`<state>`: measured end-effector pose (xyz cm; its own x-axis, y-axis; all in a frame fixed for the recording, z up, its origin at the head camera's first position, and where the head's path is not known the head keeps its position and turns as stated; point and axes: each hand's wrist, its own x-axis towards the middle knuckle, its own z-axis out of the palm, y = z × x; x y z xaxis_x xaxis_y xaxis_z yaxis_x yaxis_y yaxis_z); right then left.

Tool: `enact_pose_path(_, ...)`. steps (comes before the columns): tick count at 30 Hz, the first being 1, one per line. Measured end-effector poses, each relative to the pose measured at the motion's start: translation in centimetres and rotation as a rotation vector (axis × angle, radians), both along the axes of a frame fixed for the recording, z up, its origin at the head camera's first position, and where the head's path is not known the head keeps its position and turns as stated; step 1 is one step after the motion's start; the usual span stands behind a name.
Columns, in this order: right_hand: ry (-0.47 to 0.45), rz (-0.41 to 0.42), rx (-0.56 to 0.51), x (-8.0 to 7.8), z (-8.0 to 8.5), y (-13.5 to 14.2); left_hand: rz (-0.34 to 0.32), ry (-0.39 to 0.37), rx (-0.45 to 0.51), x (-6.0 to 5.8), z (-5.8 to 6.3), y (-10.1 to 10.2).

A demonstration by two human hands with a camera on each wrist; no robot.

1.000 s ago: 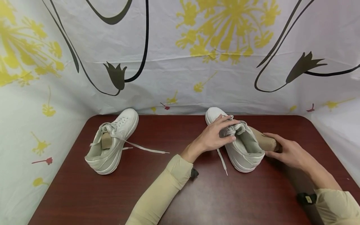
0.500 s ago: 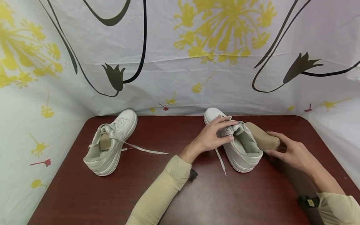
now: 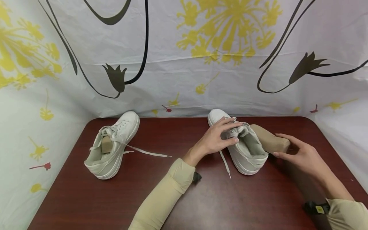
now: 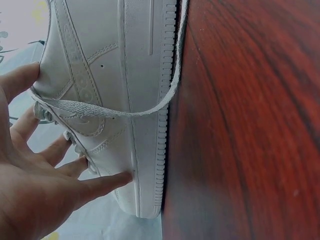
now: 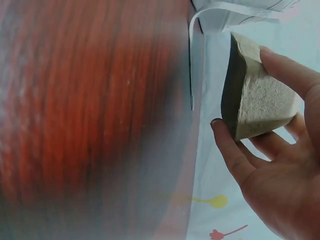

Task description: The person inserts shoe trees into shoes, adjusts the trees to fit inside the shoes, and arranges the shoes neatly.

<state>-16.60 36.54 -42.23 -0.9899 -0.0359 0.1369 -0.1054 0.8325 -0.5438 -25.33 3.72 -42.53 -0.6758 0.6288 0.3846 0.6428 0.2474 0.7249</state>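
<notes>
On the right half of the table stands a white sneaker (image 3: 250,164), its toe toward the back. My left hand (image 3: 211,139) holds it across the laces and tongue. In the left wrist view, spread fingers lie on the lacing, and the little finger presses the side of the sneaker (image 4: 145,75). Just right of that sneaker, my right hand (image 3: 306,156) grips a brown molded-cardboard shoe insert (image 3: 268,140) by its near end. The right wrist view shows the blocky end of the insert (image 5: 265,97) between thumb and fingers; its far end is hidden there.
A second white sneaker (image 3: 112,156) stands at the left with another brown insert (image 3: 106,144) inside it. Its loose lace (image 3: 149,153) trails across the dark red table (image 3: 161,198). A patterned white cloth (image 3: 172,80) hangs behind and at both sides.
My right hand has drawn the shoe insert slightly right and away from the sneaker, so more of it shows. The left hand stays on the sneaker. The head view has shifted slightly.
</notes>
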Motion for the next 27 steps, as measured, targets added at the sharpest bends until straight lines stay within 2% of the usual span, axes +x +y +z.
enact_pose_path(8,0.035,0.025,-0.113,0.2,-0.2,0.3,0.001,-0.004,-0.012,-0.1,-0.1,0.2)
enact_pose_path(13,0.057,0.055,-0.106,0.3,0.1,0.1,0.004,-0.007,-0.013,0.1,0.1,0.0)
enact_pose_path(22,0.04,0.065,-0.131,0.8,0.5,-0.4,0.001,-0.007,-0.006,0.0,0.0,0.0)
enact_pose_path(27,0.006,0.051,-0.202,1.1,0.5,-0.5,0.002,-0.013,0.0,0.1,0.0,0.0)
